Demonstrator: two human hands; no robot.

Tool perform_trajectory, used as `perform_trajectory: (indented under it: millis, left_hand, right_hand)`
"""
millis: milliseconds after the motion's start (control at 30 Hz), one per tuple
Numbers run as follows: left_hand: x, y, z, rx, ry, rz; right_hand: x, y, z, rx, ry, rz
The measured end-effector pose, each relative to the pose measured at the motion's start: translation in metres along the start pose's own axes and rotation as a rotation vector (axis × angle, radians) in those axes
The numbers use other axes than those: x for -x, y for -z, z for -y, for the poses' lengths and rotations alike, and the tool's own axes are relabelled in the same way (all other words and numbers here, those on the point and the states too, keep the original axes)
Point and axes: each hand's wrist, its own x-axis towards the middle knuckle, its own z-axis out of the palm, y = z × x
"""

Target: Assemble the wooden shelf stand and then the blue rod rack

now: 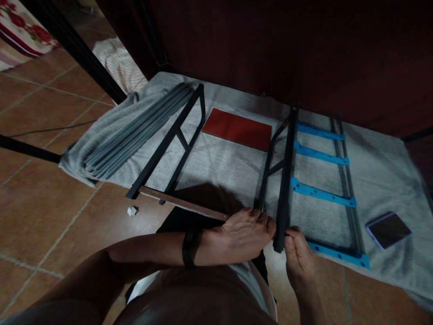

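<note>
Left of a braced black metal frame (pixel 287 176) are its matching black twin (pixel 164 146), bundled slim grey rods (pixel 142 131) and a red rectangular board (pixel 238 129), the last two seemingly unattached. A narrow brown strip (pixel 182 203) appears joined to the twin, its frame end perhaps unfinished. The left hand (pixel 248 230) closes over that end; the right hand (pixel 300 255) touches the frame, its grip unclear.

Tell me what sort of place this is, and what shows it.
Probably a room in a home, rather than a workshop: tiled floor, floral fabric in the corner, and a wrinkled grey cloth under the work.
</note>
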Motion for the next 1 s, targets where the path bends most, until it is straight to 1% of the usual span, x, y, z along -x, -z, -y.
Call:
perform_trajectory:
  millis: [67,167,233,333,400,467,567,700,800,867,1000]
  left_hand:
    - [0.000,0.001,-0.001,-0.007,0.006,-0.007]
    - [0.002,-0.001,-0.001,-0.034,0.017,-0.042]
    - [0.002,-0.003,-0.001,-0.037,0.011,-0.054]
    - [0.001,-0.005,-0.001,-0.011,-0.003,-0.034]
    - [0.000,-0.005,-0.002,0.012,0.016,-0.026]
    - [-0.002,-0.004,-0.002,0.024,0.033,-0.027]
    - [-0.003,0.001,0.000,0.039,0.018,-0.009]
    - [-0.004,0.011,0.002,0.068,0.012,0.030]
    - [-0.003,0.013,0.003,0.095,0.017,0.062]
    - [-0.003,0.011,0.003,0.128,0.015,0.071]
    - [-0.005,0.004,0.003,0.189,0.053,0.092]
  right_hand:
    - [-0.001,0.001,0.001,-0.028,-0.049,0.021]
    - [-0.002,0.001,0.004,-0.104,-0.168,0.040]
    - [-0.003,0.000,0.006,-0.189,-0.259,0.051]
    - [-0.004,-0.003,0.008,-0.347,-0.381,0.058]
    - [-0.004,-0.006,0.009,-0.435,-0.439,0.057]
    - [-0.003,-0.008,0.011,-0.478,-0.466,0.051]
    - [0.001,-0.010,0.017,-0.423,-0.435,0.000]
    - [0.005,-0.008,0.022,-0.204,-0.276,-0.084]
    - [0.005,-0.006,0.018,-0.102,-0.148,-0.091]
    - [0.003,-0.005,0.015,-0.057,-0.096,-0.082]
    - [0.001,-0.007,0.011,-0.036,-0.073,-0.073]
